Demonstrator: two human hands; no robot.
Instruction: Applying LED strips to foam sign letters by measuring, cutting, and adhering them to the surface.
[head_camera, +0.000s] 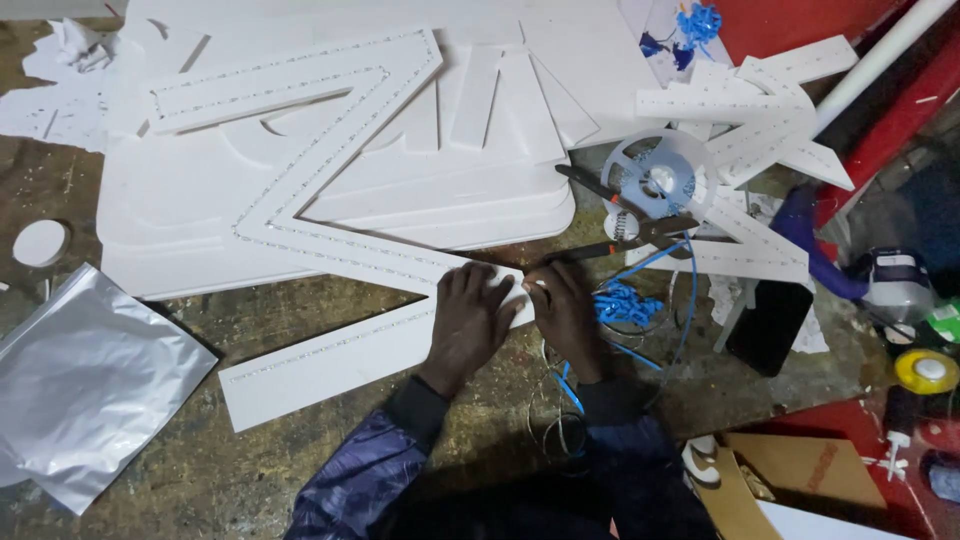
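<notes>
The fingers of the left hand (470, 318) lie flat and slightly spread, pressed down on the lower corner of the white letter (330, 225), a big Z-shaped foam board piece lined along its edges with small studs or lights. The right hand (565, 315) sits just beside it, fingers curled together at the letter's edge with one fingertip on the board. Whether they pinch something small, I cannot tell. The letter lies on the worn bench (150, 470), its upper part resting over a stack of other white cut-outs (480, 190), its lower bar reaching toward the left.

To do this well, I judge the left palm should keep its weight on the corner so the light board cannot slide, while the right fingertips work close to the edge, following the dotted line without bending the foam. The blue wire (625, 300) beside the right hand should stay clear of the fingers.

There are few containers. A flat silver foil bag (85, 385) lies at the left, and its contents do not show. An open brown cardboard box (800, 470) sits at the lower right with white pieces at its rim. A clear reel (655, 178) carries a blue strip, with black pliers (625, 215) lying against it. A yellow tape roll (926, 370) rests at the far right.
</notes>
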